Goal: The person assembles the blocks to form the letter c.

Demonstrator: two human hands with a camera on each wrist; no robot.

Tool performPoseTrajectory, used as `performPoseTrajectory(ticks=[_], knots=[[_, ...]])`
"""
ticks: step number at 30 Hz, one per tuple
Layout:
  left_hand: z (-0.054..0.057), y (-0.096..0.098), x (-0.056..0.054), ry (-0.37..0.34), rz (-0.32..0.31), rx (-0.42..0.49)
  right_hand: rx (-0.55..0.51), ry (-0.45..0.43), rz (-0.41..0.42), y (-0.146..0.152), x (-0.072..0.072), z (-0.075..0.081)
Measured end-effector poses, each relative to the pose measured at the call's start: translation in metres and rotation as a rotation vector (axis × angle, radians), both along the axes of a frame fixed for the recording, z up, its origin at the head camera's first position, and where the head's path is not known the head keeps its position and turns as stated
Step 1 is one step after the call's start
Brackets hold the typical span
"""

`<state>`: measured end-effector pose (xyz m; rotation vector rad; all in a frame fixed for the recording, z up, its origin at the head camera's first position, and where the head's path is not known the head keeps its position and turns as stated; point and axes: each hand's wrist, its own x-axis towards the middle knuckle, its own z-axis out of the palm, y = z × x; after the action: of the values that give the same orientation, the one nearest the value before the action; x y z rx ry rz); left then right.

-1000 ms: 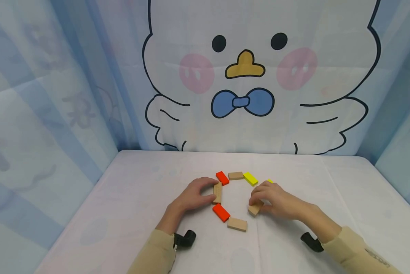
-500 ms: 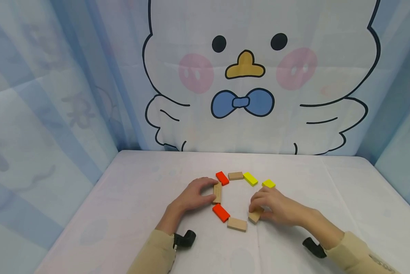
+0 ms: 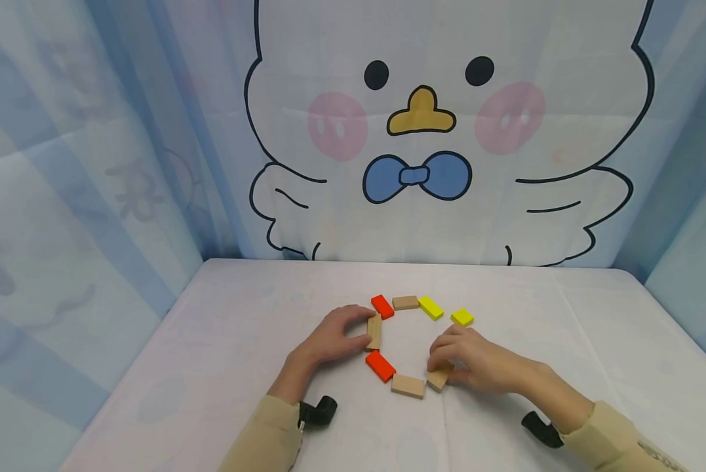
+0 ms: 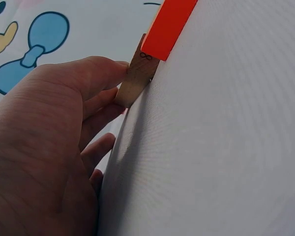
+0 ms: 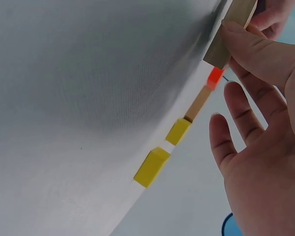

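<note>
My left hand touches a plain wooden block on the left of a ring of blocks, thumb and forefinger at it. In the left wrist view, the thumb presses this wooden block, which abuts a red block. On the ring's near right, my right hand pinches another wooden block between thumb and fingers. In the right wrist view, the thumb lies on that wooden block. Close to its left is a flat wooden block, a narrow gap between them.
Red blocks stand either side of the left wooden block. Farther back lie a wooden block and two yellow blocks, one beside it and one apart to the right. A white cloth covers the table; printed curtains surround it.
My right hand has shifted the pinched wooden block slightly toward the near side, closer to the near wooden block. This uncovers the right yellow block. The left hand has stayed still.
</note>
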<state>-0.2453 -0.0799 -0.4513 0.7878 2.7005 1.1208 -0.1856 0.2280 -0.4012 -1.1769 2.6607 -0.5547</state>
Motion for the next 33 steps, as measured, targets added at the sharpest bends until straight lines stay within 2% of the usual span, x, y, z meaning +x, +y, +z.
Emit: performPoseTrajectory(ticks=[9, 33], knots=[[0.0008, -0.0013, -0.0004, 0.000, -0.009, 0.018, 0.004, -0.018, 0.005, -0.0037, 0.0011, 0.0010], [0.0001, -0.0007, 0.0006, -0.030, 0.019, 0.026, 0.004, -0.016, 0.026, -0.0049, -0.0003, -0.0035]])
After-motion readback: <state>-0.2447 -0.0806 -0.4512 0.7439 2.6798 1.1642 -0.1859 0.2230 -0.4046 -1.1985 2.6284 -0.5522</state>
